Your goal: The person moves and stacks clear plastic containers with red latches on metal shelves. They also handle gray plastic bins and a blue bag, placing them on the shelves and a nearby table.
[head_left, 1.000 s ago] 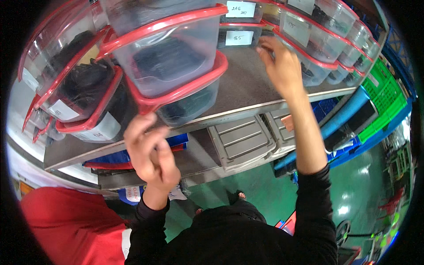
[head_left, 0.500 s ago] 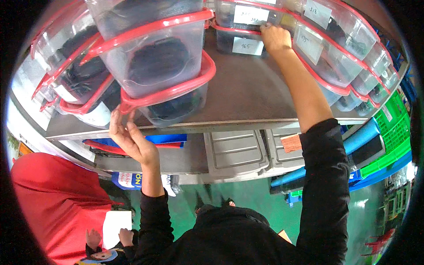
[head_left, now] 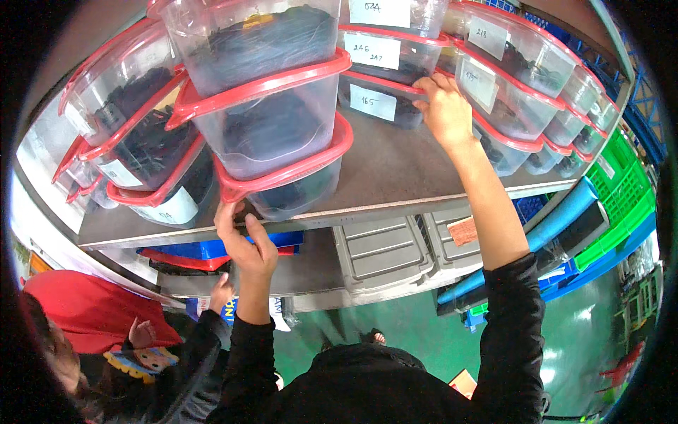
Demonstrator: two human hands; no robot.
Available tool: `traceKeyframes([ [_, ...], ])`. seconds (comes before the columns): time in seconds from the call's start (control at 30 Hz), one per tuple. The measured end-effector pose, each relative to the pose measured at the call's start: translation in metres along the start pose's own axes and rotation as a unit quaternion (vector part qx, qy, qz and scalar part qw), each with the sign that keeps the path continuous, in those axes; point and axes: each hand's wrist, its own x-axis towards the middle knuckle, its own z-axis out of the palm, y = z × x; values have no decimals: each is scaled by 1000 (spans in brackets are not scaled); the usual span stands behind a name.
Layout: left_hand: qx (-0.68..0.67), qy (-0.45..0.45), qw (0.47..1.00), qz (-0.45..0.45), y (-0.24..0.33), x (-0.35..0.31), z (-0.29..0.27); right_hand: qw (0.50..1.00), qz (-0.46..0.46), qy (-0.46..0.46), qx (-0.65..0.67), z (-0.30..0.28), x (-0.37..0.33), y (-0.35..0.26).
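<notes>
Right grip [head_left: 446, 107] is pinching the rear box [head_left: 385, 106] at its left; left grip [head_left: 248, 242], loosely spread, is touching the near box [head_left: 300, 192] above.

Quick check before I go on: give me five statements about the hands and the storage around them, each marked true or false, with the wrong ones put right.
1. The right hand is at the right end of a low labelled container. True.
2. The left hand is up at the topmost container in view. False: the left hand is by the rim corner of the front stack's lowest container.
3. The grey lidded boxes sit lower than the clear containers. True.
4. The green crate is on the left side. False: the green crate is on the right.
5. Both of the person's own sleeves are black. True.
</notes>
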Motion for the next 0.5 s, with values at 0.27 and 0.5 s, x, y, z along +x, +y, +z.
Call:
traceKeyframes([
  [0.27,47,-13,999,-3,7,5,3,998,-32,56,8,4,-2,-14],
  [0.5,68,-3,997,20,8,6,3,996,-63,59,-9,-10,-6,-21],
])
